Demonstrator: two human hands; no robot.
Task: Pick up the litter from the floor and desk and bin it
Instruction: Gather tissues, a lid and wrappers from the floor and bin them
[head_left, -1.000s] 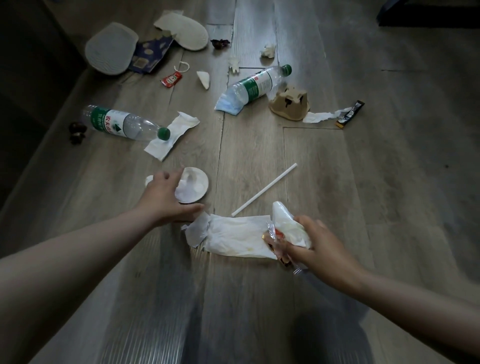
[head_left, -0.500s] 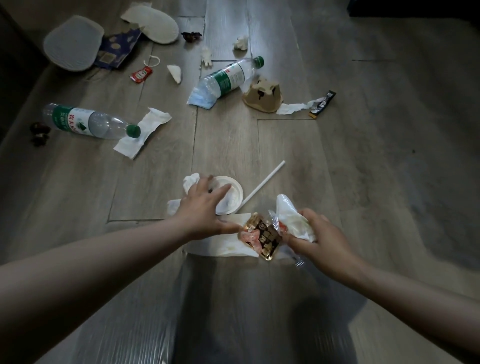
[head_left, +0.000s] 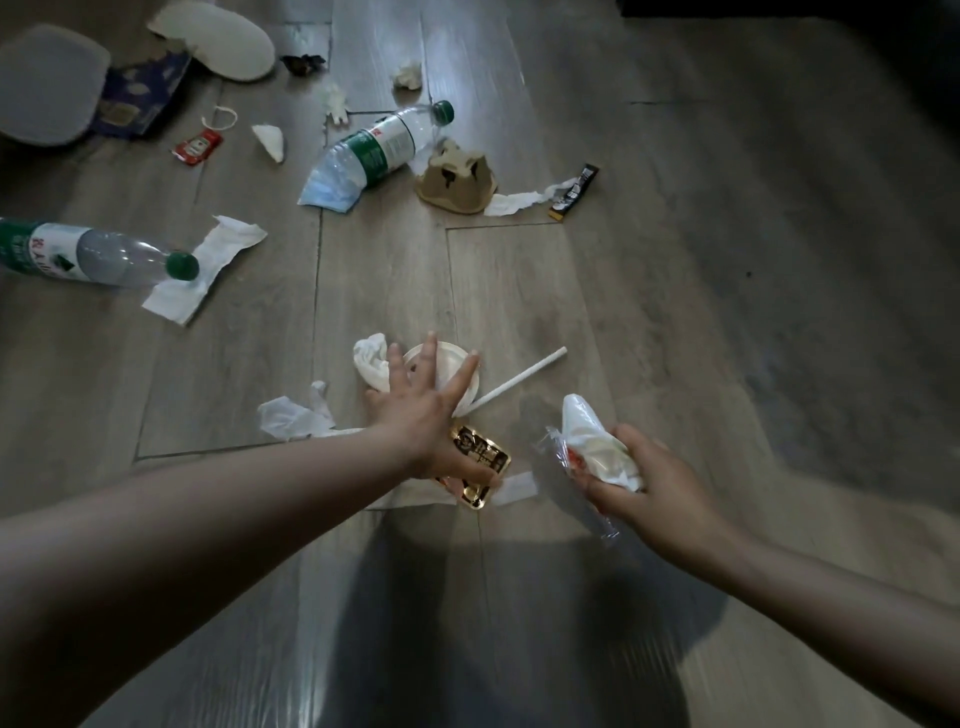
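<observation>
Litter lies scattered on the wood floor (head_left: 675, 322), where the left hand (head_left: 421, 415), fingers spread wide, reaches over a white lid (head_left: 457, 364) and gold wrapper (head_left: 480, 460) beside a straw (head_left: 524, 379), while the right hand (head_left: 660, 478) clutches a wad of tissue and plastic (head_left: 592, 447).

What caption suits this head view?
Left hand spread over gold snack wrapper; right hand clutching crumpled white wrappers.
</observation>
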